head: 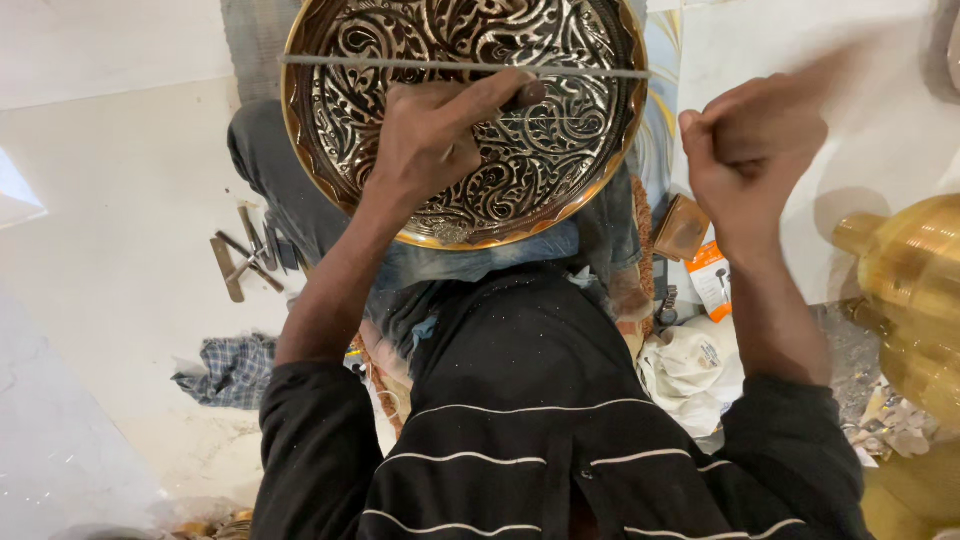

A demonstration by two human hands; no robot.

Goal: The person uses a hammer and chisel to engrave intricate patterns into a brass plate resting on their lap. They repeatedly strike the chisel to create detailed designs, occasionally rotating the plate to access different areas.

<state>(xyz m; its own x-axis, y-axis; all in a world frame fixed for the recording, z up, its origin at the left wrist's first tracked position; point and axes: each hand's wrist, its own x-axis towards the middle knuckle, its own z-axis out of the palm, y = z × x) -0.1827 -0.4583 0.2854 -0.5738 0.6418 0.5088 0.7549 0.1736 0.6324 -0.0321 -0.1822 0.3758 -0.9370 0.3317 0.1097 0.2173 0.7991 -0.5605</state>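
**Engraved brass plate under the tool**

At top centre, a round brass plate [470,190] with dark, scrolling leaf engraving and a golden rim. The left hand [430,140] pinches a thin tool against it. The right hand [755,155], upper right, is fisted; its contents are blurred.

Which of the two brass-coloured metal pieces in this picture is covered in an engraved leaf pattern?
The round plate under the left hand: dark scrolling leaves fill it. The golden vessel at the right edge is smooth and plain.

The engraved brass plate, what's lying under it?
Under the engraved plate show the person's jeans-clad legs and blue cloth. The left hand rests on top. Whatever lies beneath its centre is hidden.
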